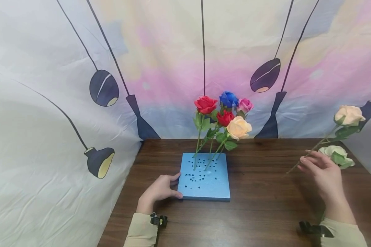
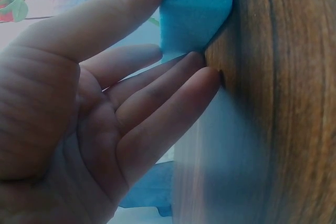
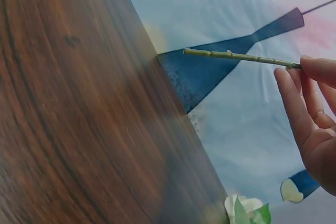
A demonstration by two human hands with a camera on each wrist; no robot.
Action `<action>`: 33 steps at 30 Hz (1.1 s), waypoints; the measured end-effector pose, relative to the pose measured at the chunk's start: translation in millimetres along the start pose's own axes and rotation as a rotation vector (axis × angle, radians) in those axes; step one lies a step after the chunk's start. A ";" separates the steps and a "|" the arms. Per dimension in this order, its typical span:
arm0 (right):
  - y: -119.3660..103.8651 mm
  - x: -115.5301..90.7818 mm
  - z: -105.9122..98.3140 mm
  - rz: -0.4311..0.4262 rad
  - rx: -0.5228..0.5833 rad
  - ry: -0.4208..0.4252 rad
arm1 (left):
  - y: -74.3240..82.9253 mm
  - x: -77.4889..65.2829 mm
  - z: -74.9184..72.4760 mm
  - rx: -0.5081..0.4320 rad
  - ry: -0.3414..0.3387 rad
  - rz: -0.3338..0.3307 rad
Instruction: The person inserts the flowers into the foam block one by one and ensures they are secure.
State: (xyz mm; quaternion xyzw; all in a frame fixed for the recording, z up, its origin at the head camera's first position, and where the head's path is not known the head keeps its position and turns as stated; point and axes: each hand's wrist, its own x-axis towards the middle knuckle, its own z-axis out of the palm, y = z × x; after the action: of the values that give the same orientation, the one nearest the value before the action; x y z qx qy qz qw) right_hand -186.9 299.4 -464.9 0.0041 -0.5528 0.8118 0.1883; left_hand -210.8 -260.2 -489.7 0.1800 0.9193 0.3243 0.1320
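Note:
My left hand [image 1: 160,188] is at the left edge of a square light-blue foam board [image 1: 217,187] pierced with many small holes. In the left wrist view, thumb and extended fingers [image 2: 168,114] touch the board's side [image 2: 197,9]. Several artificial roses stand in the board's far half: two red [image 1: 205,104], one blue [image 1: 228,99], one pink [image 1: 245,105] and one peach [image 1: 239,127]. To the right, my right hand [image 1: 326,176] pinches the stem of a cream rose [image 1: 348,115] between thumb and fingers. Its bare stem end [image 3: 226,55] points left above the table.
A white-green rose [image 1: 337,156] is behind my right hand, partly covered by it. Dark brown wood makes up the tabletop [image 1: 259,206]. A cloth backdrop [image 1: 173,51] printed with hanging lamps rises along the table's back and sides.

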 end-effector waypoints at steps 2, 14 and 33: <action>1.2 -1.0 4.5 -0.016 0.005 -0.025 | 0.1 0.0 0.1 -0.002 0.000 0.000; 1.9 -9.1 33.4 -0.099 -0.035 -0.178 | -0.7 -0.1 0.7 -0.010 -0.002 0.002; -5.2 -25.8 71.3 -0.111 -0.103 -0.281 | 1.6 -0.3 -0.7 -0.013 0.007 -0.014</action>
State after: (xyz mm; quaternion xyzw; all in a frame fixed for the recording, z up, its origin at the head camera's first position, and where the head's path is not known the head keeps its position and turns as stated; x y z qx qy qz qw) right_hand -175.7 229.1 -438.1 0.1384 -0.6135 0.7621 0.1538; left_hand -210.4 -259.6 -488.1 0.1717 0.9188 0.3299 0.1320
